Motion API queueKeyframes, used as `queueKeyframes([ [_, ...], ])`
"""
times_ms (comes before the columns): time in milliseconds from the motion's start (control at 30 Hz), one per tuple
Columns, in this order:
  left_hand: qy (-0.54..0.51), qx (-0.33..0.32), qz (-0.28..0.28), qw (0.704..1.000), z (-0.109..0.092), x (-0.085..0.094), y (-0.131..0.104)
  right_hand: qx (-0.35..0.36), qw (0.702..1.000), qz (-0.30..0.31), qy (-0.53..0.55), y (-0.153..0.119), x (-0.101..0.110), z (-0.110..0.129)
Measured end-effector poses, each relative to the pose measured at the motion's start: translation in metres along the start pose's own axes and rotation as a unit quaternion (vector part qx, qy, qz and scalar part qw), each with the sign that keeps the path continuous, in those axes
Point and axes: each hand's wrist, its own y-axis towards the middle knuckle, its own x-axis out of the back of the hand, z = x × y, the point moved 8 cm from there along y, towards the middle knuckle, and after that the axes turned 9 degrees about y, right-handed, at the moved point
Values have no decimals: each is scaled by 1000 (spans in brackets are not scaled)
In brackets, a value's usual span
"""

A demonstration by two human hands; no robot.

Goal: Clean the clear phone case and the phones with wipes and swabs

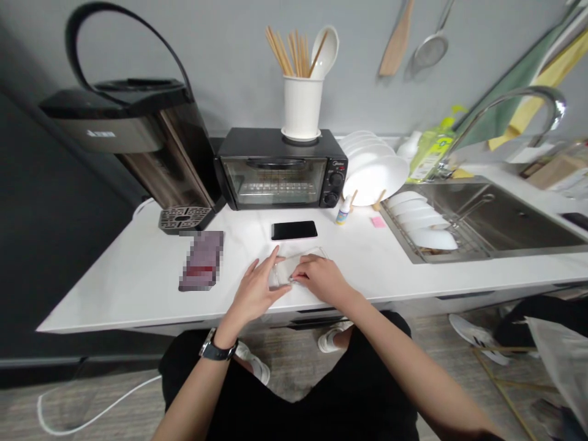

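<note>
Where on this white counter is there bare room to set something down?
Bare counter lies between the right hand, the pink piece and the sink; another patch lies left of the blurred purple item. It is crowded where the left hand and clear case are, and around the small bottle and standing plates.

head-worn view, facing forward and down, counter at arm's reach
</note>
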Motion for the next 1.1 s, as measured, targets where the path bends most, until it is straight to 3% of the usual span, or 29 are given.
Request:
queueKeyframes([
  [200, 23, -2, -12, 1000, -1, 4, 1, -98, 992, -65, -44, -23, 20, -39],
  [367, -1, -1, -5, 1000, 4, 2, 1, -141, 979, -98, -108, -19, 18, -47],
  [600, -13, 19, 0, 1000, 10, 4, -2, -78, 992, -75, -57, 13, -2, -19],
  [733, -16, 2, 0, 1000, 8, 0, -1, -1, 999, -29, 32, 17, -17, 13],
  [833, -14, -8, 4, 1000, 5, -3, 1, 26, 996, -7, 81, 14, -19, 22],
  [967, -4, -17, 23, 1000, 0, -4, 1, -13, 998, 1, 60, 0, -9, 1],
  [1100, 6, -17, 30, 999, -4, -2, 2, -94, 995, -35, -10, -22, 10, -32],
])
